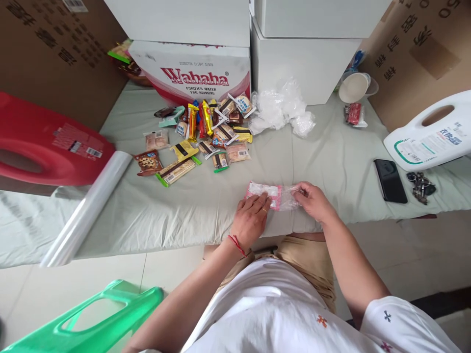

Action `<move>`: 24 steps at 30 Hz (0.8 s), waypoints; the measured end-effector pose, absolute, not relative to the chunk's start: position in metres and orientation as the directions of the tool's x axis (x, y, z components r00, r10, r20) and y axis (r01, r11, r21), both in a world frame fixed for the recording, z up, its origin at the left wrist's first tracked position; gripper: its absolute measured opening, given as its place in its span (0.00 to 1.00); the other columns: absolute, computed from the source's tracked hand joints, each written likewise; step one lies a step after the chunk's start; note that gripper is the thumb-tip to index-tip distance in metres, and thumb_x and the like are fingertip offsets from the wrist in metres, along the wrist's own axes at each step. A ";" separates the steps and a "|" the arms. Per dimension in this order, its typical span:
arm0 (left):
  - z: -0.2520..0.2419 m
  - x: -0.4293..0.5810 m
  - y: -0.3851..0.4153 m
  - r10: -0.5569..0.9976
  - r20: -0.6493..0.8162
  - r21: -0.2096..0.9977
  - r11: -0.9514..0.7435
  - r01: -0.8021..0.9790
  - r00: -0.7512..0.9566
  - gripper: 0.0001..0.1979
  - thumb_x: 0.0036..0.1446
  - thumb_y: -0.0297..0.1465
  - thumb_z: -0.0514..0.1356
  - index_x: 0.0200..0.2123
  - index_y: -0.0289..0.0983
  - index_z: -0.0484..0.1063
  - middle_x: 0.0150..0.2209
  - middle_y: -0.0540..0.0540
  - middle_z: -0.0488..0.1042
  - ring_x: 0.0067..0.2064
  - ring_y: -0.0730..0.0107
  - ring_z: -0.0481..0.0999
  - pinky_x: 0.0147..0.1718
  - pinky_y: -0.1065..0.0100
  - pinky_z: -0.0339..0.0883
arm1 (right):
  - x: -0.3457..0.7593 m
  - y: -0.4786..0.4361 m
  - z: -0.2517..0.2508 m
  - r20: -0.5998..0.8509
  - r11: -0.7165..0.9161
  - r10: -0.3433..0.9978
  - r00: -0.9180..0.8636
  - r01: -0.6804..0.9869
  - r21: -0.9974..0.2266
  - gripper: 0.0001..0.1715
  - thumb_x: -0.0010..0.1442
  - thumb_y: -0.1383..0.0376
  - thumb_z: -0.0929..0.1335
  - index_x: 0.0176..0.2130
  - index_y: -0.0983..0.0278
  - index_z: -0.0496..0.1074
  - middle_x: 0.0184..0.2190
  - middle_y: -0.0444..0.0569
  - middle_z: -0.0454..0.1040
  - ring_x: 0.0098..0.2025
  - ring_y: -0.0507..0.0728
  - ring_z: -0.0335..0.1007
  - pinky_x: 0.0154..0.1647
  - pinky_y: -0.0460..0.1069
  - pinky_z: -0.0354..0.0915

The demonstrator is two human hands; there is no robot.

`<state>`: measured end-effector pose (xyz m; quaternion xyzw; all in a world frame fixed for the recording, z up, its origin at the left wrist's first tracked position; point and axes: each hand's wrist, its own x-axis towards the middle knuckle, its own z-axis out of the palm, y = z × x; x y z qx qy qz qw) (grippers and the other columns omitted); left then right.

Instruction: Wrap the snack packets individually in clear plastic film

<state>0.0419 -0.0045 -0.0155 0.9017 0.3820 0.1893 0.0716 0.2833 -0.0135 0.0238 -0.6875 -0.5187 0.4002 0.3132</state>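
A pink and white packet point(276, 197) with a clear plastic end lies on the green cloth near the table's front edge. My left hand point(251, 214) rests flat on the packet, its fingers stretched over the printed part. The thumb and fingers of my right hand point(312, 200) pinch the clear plastic point(290, 200) at the packet's right end. Beyond my hands, to the left, is a loose pile of wrapped snacks point(206, 117).
Crumpled clear plastic point(283, 108) lies before white boxes point(294, 63). A plastic roll point(88, 206) and red jug point(47, 142) are at left. A phone point(390, 181), keys point(420, 187) and white jug point(434, 132) are at right. A green stool point(136, 309) stands below.
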 end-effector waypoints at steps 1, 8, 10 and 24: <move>-0.015 0.042 -0.006 0.720 0.285 0.262 -0.693 0.671 0.632 0.21 0.70 0.28 0.52 0.63 0.40 0.72 0.65 0.39 0.72 0.60 0.52 0.71 0.52 0.51 0.65 | 0.282 -0.016 0.023 -0.260 -0.304 0.952 0.161 0.420 -0.855 0.19 0.59 0.47 0.69 0.38 0.60 0.70 0.29 0.43 0.72 0.29 0.54 0.68 0.29 0.48 0.64; -0.016 0.045 -0.010 0.721 0.263 0.249 -0.693 0.677 0.641 0.22 0.70 0.26 0.51 0.64 0.38 0.70 0.67 0.39 0.70 0.62 0.52 0.72 0.52 0.51 0.67 | 0.244 -0.007 0.021 -0.187 -0.279 0.950 0.249 0.418 -0.864 0.17 0.61 0.51 0.68 0.30 0.60 0.67 0.21 0.39 0.65 0.24 0.53 0.62 0.25 0.46 0.60; -0.017 0.047 -0.010 0.724 0.249 0.272 -0.690 0.671 0.643 0.23 0.69 0.25 0.51 0.63 0.38 0.71 0.66 0.37 0.71 0.64 0.52 0.71 0.55 0.50 0.68 | 0.224 0.003 0.023 -0.143 -0.259 0.956 0.257 0.503 -0.825 0.13 0.62 0.54 0.68 0.31 0.60 0.68 0.23 0.41 0.68 0.27 0.54 0.66 0.29 0.47 0.62; -0.002 0.012 -0.027 0.879 0.396 0.837 -0.464 0.289 0.264 0.18 0.65 0.24 0.48 0.26 0.39 0.71 0.28 0.45 0.77 0.33 0.68 0.78 0.35 0.65 0.74 | 0.164 -0.038 0.012 0.052 0.119 0.993 -0.109 0.955 -0.271 0.32 0.74 0.55 0.57 0.71 0.65 0.60 0.63 0.65 0.65 0.58 0.70 0.64 0.54 0.62 0.67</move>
